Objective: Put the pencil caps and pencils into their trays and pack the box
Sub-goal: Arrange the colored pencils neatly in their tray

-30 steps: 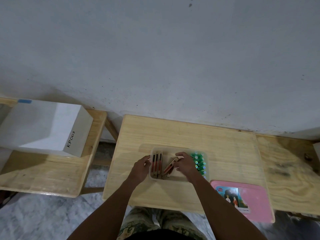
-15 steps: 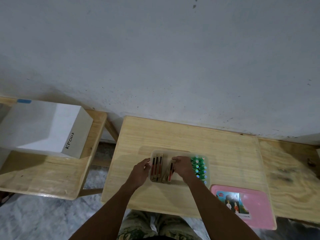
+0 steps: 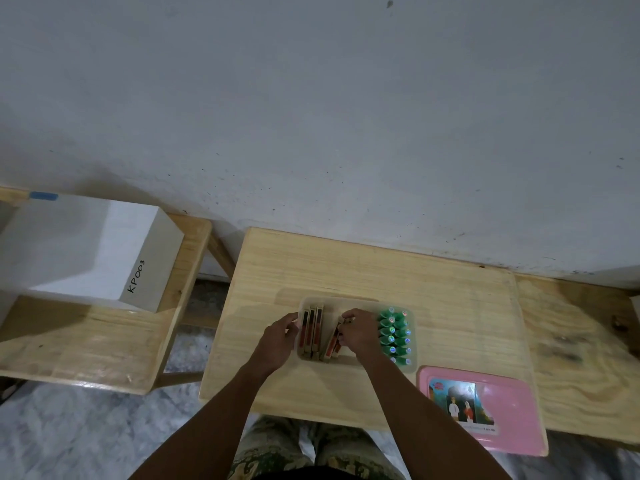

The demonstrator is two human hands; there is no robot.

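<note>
A clear plastic box (image 3: 360, 362) sits mid-table. Inside its left part, three narrow pencil packs (image 3: 311, 329) stand side by side. More packs (image 3: 331, 344) lean tilted beside them under my right hand (image 3: 358, 332), whose fingers are closed on the top of one. My left hand (image 3: 278, 336) rests against the box's left wall, fingers curled on its rim. Green pencil caps (image 3: 394, 336) fill the box's right part in two rows. A pink lid (image 3: 481, 410) with a picture label lies at the table's front right.
A white cardboard box (image 3: 86, 251) marked KP003 stands on a separate wooden table at the left. A wooden bench surface (image 3: 581, 358) adjoins on the right. The grey wall runs right behind the table (image 3: 363, 271). My knees show below the front edge.
My right hand has pushed the leaning packs more upright and closer to the standing ones. My left hand has stayed on the box's left wall.
</note>
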